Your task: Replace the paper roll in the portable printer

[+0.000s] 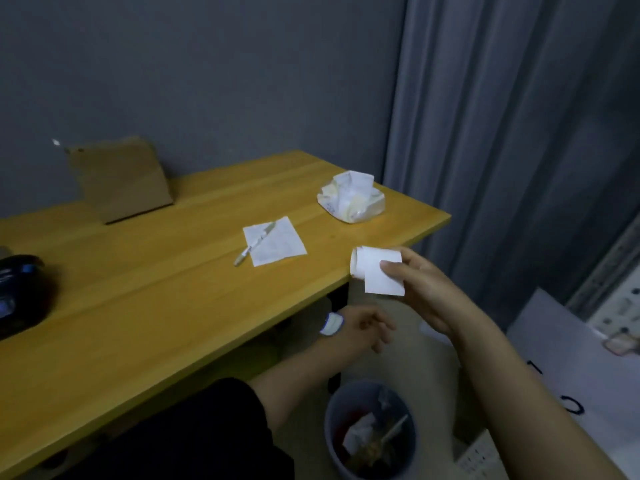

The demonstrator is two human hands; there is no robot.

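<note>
My right hand [429,292] grips a white paper roll [372,271] just off the table's right front corner, with a loose flap of paper hanging under my thumb. My left hand [363,329] hangs lower, beyond the table edge and above a waste bin, fingers loosely curled. A small white scrap with a blue edge [331,323] sits at that hand's left side; blur hides whether the fingers hold it. A black device with blue marks [17,292], seemingly the printer, lies on the table at the far left, partly cut off.
On the yellow wooden table [156,306] lie a paper sheet [277,242] with a pen [254,243] across it, a tissue pack [351,197] and a leaning cardboard piece [121,178]. A grey waste bin [370,431] with rubbish stands on the floor below my hands. A curtain [502,133] hangs at the right.
</note>
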